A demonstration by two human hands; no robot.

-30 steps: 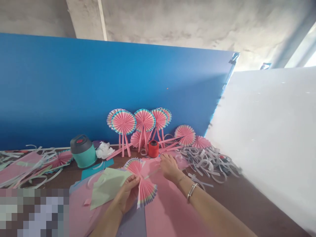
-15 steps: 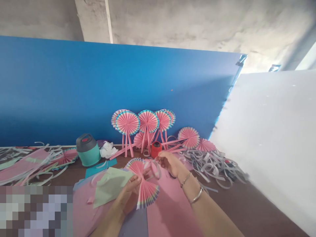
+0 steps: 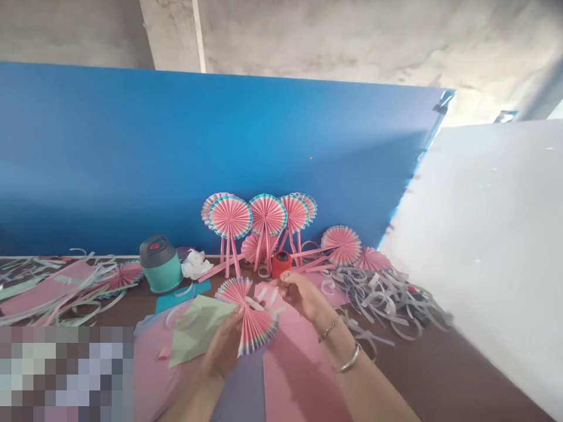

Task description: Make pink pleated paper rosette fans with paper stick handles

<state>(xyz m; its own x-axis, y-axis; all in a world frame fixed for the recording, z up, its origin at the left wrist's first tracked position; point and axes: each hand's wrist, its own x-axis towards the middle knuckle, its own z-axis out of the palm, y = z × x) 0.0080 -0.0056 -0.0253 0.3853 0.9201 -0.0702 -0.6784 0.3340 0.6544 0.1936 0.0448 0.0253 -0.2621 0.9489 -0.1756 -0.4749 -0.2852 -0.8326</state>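
My left hand (image 3: 226, 343) is closed around the narrow middle of a pleated pink paper fan (image 3: 259, 331) with rainbow edges. The fan spreads into two halves, one above and one below my fingers. Close to it on the right, my right hand (image 3: 299, 293) has its fingertips pinched together. Pale narrow strips (image 3: 267, 296) show between the fan and those fingertips, somewhat blurred. Whether the pinch holds one of them is unclear. Beneath both hands lie pink paper sheets (image 3: 299, 363), and a light green sheet (image 3: 197, 328) is left of the fan.
Round pink paper fans on sticks (image 3: 229, 217) stand against a blue board (image 3: 220, 135). A teal jar with dark lid (image 3: 162, 271), crumpled white paper (image 3: 196, 265) and a red-and-black round object (image 3: 281, 265) sit behind. Curled white strips (image 3: 382, 302) pile up at right.
The paper fan has tilted and shifted slightly up and left in my left hand. The pale strip that looped below my right fingertips has changed shape. The view has turned slightly.
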